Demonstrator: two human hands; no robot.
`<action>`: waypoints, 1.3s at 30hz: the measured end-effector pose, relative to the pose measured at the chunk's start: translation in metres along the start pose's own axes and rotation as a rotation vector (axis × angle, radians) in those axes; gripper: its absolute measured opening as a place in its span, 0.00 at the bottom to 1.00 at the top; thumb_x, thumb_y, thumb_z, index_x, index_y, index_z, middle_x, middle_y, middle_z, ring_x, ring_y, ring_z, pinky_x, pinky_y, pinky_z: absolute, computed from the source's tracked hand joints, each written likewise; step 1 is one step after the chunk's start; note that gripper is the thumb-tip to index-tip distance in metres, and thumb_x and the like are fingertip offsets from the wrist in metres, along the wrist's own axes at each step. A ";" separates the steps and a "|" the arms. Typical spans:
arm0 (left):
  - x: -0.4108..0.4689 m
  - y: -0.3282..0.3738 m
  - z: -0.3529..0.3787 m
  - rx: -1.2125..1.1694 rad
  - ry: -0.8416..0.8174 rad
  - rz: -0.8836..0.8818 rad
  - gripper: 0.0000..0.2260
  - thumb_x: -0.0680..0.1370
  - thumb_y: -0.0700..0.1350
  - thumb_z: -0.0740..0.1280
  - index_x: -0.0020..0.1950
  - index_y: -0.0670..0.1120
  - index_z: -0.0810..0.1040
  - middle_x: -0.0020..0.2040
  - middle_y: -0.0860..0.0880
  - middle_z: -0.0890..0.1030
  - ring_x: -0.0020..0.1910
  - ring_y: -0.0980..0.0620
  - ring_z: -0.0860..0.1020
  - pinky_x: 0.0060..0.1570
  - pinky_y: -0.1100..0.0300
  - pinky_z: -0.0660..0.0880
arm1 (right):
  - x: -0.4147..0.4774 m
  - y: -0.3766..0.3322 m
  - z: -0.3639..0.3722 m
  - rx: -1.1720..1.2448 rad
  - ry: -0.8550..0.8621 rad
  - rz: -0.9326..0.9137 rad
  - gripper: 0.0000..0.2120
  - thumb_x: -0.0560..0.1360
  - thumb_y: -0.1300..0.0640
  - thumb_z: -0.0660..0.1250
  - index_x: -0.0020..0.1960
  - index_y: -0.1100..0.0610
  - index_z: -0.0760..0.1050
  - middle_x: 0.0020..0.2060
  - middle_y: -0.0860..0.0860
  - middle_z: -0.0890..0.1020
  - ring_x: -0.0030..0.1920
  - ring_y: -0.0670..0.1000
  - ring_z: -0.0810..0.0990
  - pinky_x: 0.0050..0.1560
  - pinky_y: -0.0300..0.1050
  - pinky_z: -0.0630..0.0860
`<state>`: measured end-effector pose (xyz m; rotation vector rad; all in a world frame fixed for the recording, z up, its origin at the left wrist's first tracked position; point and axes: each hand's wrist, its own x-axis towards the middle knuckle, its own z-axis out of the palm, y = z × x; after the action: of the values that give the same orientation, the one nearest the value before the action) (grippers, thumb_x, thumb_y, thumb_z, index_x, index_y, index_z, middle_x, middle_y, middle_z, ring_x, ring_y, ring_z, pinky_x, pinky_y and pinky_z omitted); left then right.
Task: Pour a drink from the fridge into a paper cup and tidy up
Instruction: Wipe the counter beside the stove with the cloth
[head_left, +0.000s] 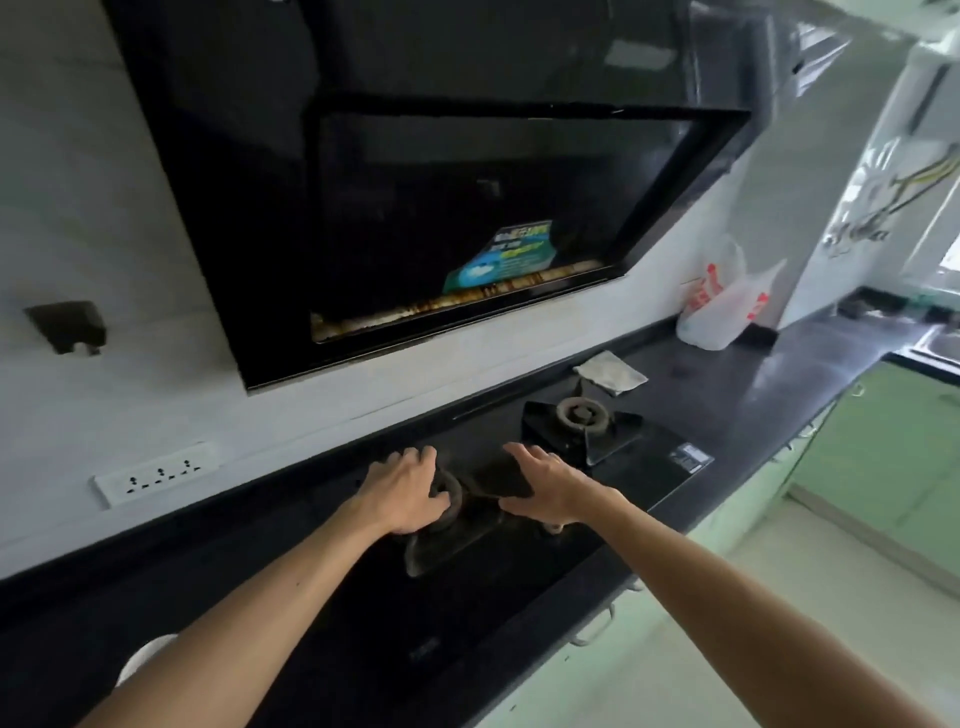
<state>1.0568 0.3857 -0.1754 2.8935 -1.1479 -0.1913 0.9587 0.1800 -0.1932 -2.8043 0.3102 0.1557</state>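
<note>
Overhead, a big black range hood (415, 208) fills the wall above a dark countertop (753, 395), with the gas hob (519, 571) set into it and pale green cabinets (883, 467) running along below on the right. Further along the counter sit a white plastic bag with red print (722, 301) and a folded cloth (610, 373), and a white socket strip (156, 473) is fixed to the wall on the left.

Neither the fridge, the drink nor the paper cup can be seen from here, so I judge the task is either not yet under way or at a pause; a white rounded shape (143, 657) at the counter's near edge, partly hidden by the left forearm, might be a cup, but I cannot tell.

Both arms reach forward over the near burner (452, 509). The left hand (405, 491) is spread, palm down, its fingers resting on or just above the burner ring and grasping nothing. The right hand (545, 488) is also open and empty, fingers extended, hovering just beside the burner over the pan support. The far burner (582, 415) stands untouched.

To do the coming step well, I would say both hands should lift clear of the hob without dragging the loose pan support, and the person should turn to find the fridge, keeping one hand free for the door and the other ready for the drink.
</note>
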 end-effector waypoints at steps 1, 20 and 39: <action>0.004 0.020 -0.003 0.008 0.000 0.020 0.29 0.79 0.59 0.59 0.75 0.44 0.61 0.69 0.42 0.72 0.66 0.41 0.72 0.61 0.45 0.72 | -0.011 0.018 -0.006 -0.014 0.009 0.033 0.41 0.76 0.40 0.66 0.79 0.49 0.48 0.70 0.56 0.67 0.70 0.60 0.67 0.65 0.59 0.71; 0.063 0.336 0.000 0.053 -0.044 0.433 0.27 0.79 0.58 0.60 0.74 0.46 0.62 0.69 0.44 0.70 0.70 0.42 0.68 0.66 0.45 0.67 | -0.218 0.239 -0.069 0.224 0.199 0.442 0.35 0.79 0.44 0.66 0.78 0.53 0.53 0.70 0.59 0.67 0.67 0.61 0.71 0.68 0.55 0.69; 0.186 0.483 -0.010 0.132 -0.035 0.749 0.27 0.79 0.55 0.61 0.75 0.45 0.61 0.68 0.42 0.71 0.67 0.41 0.71 0.64 0.46 0.69 | -0.247 0.369 -0.099 0.220 0.294 0.787 0.39 0.77 0.42 0.67 0.78 0.55 0.53 0.72 0.61 0.66 0.71 0.62 0.68 0.70 0.55 0.67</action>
<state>0.8629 -0.0937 -0.1527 2.3320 -2.1982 -0.1440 0.6416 -0.1459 -0.1741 -2.3313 1.3897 -0.1168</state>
